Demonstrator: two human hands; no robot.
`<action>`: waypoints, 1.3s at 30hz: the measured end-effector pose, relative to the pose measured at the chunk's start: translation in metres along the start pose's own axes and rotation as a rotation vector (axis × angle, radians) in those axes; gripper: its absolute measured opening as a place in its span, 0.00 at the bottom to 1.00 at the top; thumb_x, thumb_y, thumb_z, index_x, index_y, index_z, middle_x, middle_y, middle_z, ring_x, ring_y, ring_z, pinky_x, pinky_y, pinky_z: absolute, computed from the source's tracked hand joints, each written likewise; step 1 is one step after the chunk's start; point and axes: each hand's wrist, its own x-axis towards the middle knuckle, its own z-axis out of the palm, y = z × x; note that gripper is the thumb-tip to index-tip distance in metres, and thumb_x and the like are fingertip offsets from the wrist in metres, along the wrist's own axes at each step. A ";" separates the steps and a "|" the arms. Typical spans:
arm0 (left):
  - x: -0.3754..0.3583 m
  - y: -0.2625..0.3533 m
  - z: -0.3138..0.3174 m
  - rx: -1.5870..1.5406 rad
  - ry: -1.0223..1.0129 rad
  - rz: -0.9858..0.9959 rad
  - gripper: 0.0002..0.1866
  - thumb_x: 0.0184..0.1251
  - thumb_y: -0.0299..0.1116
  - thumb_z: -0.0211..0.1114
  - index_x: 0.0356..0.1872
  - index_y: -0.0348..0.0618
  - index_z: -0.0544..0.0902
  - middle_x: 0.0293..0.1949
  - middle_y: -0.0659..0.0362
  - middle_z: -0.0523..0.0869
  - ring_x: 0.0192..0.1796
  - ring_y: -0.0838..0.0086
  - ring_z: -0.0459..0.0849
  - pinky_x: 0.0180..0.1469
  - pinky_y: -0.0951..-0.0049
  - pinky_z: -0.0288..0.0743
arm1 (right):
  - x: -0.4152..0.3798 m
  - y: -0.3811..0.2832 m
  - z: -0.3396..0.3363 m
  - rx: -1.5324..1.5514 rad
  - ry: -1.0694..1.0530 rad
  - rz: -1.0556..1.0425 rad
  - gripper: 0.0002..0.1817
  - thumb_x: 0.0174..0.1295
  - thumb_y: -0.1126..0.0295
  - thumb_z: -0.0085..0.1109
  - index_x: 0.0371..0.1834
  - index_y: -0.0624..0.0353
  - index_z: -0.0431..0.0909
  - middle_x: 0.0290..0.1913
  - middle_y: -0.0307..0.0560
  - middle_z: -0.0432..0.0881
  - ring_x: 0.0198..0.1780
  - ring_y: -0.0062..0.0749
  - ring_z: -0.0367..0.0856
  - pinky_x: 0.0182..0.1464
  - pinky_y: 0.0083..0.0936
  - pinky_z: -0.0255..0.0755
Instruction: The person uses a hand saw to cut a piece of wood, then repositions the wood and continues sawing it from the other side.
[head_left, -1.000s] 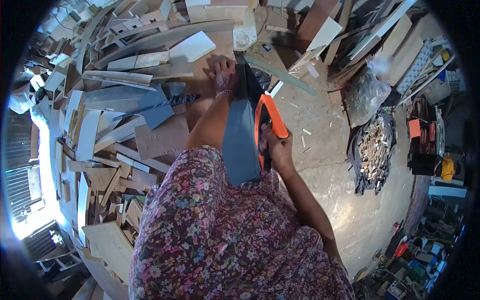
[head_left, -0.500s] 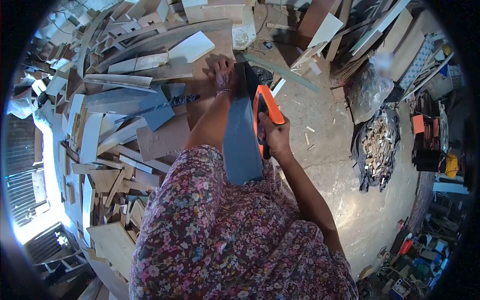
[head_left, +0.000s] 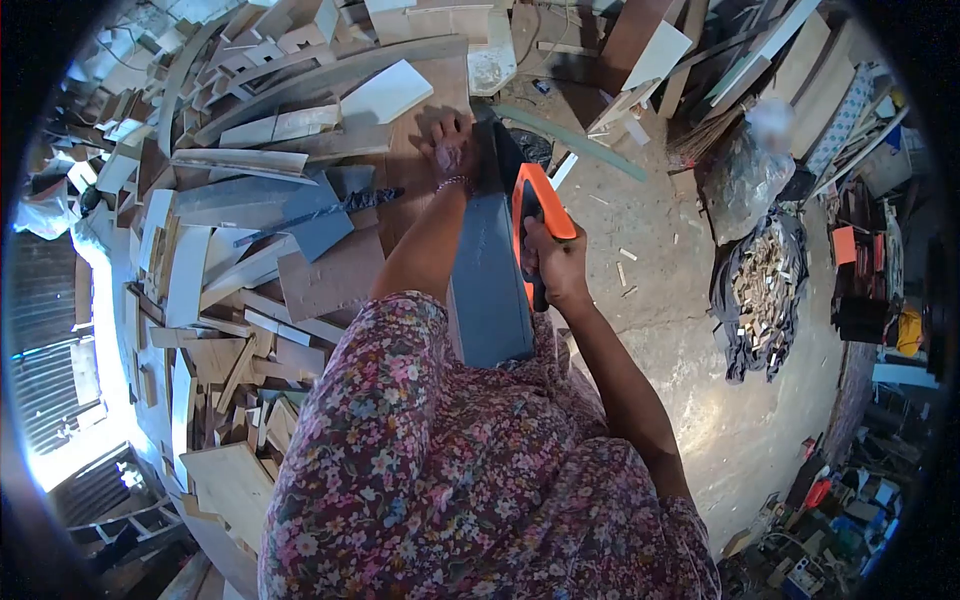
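Note:
An orange and black saw handle (head_left: 548,203) is gripped by my right hand (head_left: 558,258), at the right edge of a long dark grey board (head_left: 490,285). The saw's blade is hard to make out. My left hand (head_left: 450,145), with a beaded bracelet at the wrist, lies with fingers spread on the brown wooden surface (head_left: 405,150), next to the board's far end. The board's near end reaches the floral cloth over my lap.
Wood offcuts (head_left: 255,200) are piled on the left. A dark sheet holding small wood scraps (head_left: 765,290) lies on the concrete floor (head_left: 650,330). A clear plastic bag (head_left: 745,170) and leaning boards (head_left: 655,55) stand at the back right.
The whole view has shifted slightly. My right hand is still on the saw handle, which sits at nearly the same place along the board; my left hand stays spread.

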 end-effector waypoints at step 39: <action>0.004 -0.011 0.025 0.016 -0.219 -0.016 0.16 0.58 0.35 0.48 0.47 0.53 0.75 0.52 0.57 0.70 0.60 0.60 0.63 0.56 0.30 0.44 | -0.050 -0.021 0.003 -0.141 0.019 -0.007 0.06 0.56 0.74 0.53 0.25 0.60 0.68 0.17 0.34 0.67 0.17 0.16 0.65 0.19 0.16 0.59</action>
